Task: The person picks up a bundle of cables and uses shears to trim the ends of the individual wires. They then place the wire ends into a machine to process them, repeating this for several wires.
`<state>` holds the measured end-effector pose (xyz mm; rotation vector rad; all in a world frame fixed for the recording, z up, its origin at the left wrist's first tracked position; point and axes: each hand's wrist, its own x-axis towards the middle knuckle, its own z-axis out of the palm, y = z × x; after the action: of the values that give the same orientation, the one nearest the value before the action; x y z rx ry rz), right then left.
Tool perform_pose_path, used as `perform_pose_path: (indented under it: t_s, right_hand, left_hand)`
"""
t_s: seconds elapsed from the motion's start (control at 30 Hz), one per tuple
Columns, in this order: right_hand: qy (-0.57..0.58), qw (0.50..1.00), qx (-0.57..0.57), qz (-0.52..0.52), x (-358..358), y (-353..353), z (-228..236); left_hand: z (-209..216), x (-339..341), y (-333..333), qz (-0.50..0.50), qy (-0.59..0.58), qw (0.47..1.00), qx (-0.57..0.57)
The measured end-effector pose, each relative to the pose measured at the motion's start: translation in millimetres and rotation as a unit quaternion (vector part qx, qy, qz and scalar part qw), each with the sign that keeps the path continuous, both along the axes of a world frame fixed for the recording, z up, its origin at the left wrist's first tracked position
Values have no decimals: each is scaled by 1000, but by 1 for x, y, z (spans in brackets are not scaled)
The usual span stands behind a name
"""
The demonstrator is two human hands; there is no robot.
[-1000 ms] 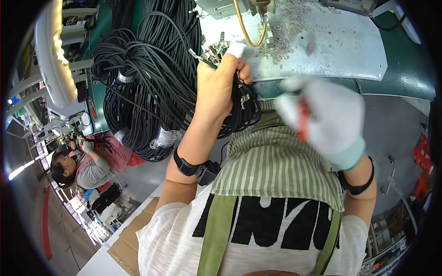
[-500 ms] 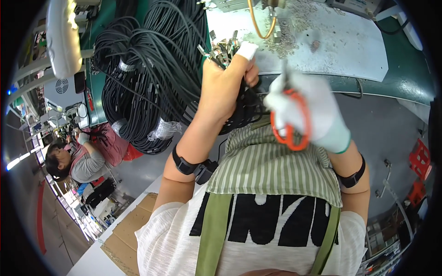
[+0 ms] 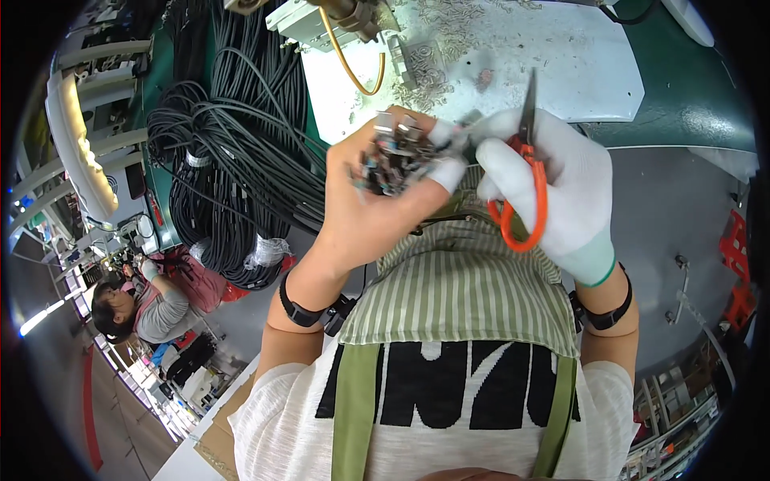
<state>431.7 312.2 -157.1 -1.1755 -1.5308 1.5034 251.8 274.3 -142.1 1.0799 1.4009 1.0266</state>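
Beyond the striped apron (image 3: pixel 465 297), left hand (image 3: pixel 361 220): ungloved, clenched around a blurred bunch of metal-tipped cable ends (image 3: pixel 393 156), near centre.
Right hand (image 3: pixel 573 184): white-gloved, grasping orange-handled scissors (image 3: pixel 540 210), blade pointing far; whether its fingertips pinch a cable end is unclear.
Black cables (image 3: pixel 241 128): tied in coils, heaped left.
White board (image 3: pixel 569 64): farther, on the green tabletop (image 3: pixel 682 92), littered with small scraps (image 3: pixel 433 76).
Machine (image 3: pixel 353 16): far edge, amber tube (image 3: pixel 381 72) looping down.
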Motion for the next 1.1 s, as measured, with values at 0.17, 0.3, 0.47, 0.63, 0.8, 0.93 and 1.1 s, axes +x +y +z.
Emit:
perform_pose_path:
  t_s: [0.17,0.3,0.47,0.63,0.8,0.93,1.1]
  right_hand:
    - [-206,907,368,-22,15,-2,2]
    - [-278,855,438,0,16,6,4]
    - [-331,815,475,11,25,9,6]
    - [-357,782,508,45,26,16,16]
    - [-243,898,346,123,18,14,16]
    - [-53,985,12,164,12,11,18]
    - [-81,981,-25,174,4,8,27]
  left_hand:
    - [6,7,3,21,34,999,-6]
    - [5,15,9,6,52,998,35]
    - [3,6,8,-17,38,999,24]
    - [-5,1,4,-64,86,993,48]
    - [2,4,5,-37,38,996,71]
    - [-8,2,1,44,-54,990,120]
    - [-10,-12,0,-25,-13,987,161]
